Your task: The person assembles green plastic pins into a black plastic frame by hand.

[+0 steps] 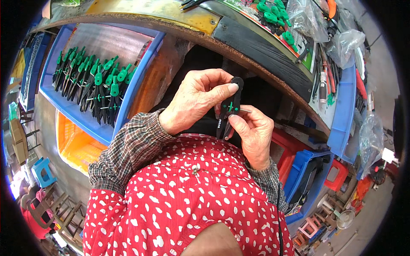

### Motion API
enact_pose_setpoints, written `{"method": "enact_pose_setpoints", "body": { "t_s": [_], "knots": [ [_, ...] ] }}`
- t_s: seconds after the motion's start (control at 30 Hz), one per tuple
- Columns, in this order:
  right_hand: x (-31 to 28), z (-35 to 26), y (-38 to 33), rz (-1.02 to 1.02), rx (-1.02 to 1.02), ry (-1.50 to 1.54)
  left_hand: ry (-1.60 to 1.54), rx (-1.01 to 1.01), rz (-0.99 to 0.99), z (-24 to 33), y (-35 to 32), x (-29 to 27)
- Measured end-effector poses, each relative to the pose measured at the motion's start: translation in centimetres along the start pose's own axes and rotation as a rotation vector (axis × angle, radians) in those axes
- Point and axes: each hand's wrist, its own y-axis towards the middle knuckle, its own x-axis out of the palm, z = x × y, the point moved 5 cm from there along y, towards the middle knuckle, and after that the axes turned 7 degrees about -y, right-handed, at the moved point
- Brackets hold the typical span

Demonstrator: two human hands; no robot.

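Both my hands hold a black clamp-like tool (231,96) with a green cross-shaped fitting, in front of my lap. My left hand (194,99) pinches its rounded upper end between thumb and fingers. Lower down, my right hand (253,131) grips the tool's side near the green fitting, where a thin metal pin (245,111) sticks out beside the fingers. The tool's narrow jaws point down towards my red spotted clothing. My right fingers hide part of it. Many similar black tools with green ends (98,81) stand packed in a blue bin (92,130) at left.
A worktable edge (265,64) curves across in front of me. Green parts (273,15), plastic bags (347,47) and hand tools lie on its right side. An orange crate (79,143) sits below the blue bin. Another blue bin (314,205) and a red stool (336,176) stand at right.
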Motion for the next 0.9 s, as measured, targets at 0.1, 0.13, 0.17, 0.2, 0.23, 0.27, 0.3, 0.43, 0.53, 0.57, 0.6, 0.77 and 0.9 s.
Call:
{"method": "enact_pose_setpoints", "body": {
  "t_s": [0.1,0.13,0.17,0.2,0.23,0.27,0.3,0.43,0.53,0.57,0.6,0.77,0.9],
  "knots": [
    [-0.14,0.33,0.06,-0.017,0.002,0.006,0.018,0.01,-0.012,0.12,0.0,-0.08],
    [-0.13,0.41,0.07,-0.023,0.001,0.006,0.019,0.011,-0.017,0.17,-0.02,-0.08],
    [-0.03,0.3,0.07,-0.024,0.002,0.004,0.018,0.012,-0.017,0.23,-0.06,-0.08],
    [0.08,0.14,0.07,-0.021,0.005,0.011,0.013,0.014,-0.016,0.31,-0.08,-0.08],
    [0.16,0.09,0.09,-0.018,0.009,0.018,0.01,0.016,-0.015,0.34,-0.1,-0.1],
    [0.19,0.15,0.11,-0.02,0.008,0.017,0.009,0.017,-0.013,0.34,-0.11,-0.14],
    [0.22,0.28,0.12,-0.023,0.013,0.026,0.011,0.019,-0.013,0.34,-0.1,-0.17],
    [0.33,0.32,0.22,-0.029,0.019,0.01,-0.004,0.011,-0.009,0.14,-0.13,-0.41],
    [0.5,0.29,0.32,-0.012,0.041,0.015,-0.013,0.008,-0.006,0.24,-0.08,-0.42],
    [0.49,0.3,0.33,-0.011,0.041,0.013,-0.014,0.008,-0.006,0.23,-0.07,-0.43],
    [0.48,0.31,0.34,-0.016,0.038,0.017,-0.032,-0.002,-0.008,0.17,-0.06,-0.44],
    [0.64,0.23,0.48,-0.028,0.036,0.02,-0.028,0.0,0.007,0.22,-0.08,-0.5],
    [0.53,-0.1,0.95,-0.046,0.0,-0.05,-0.03,-0.009,0.015,-0.04,-0.19,-0.48]
  ]
}}
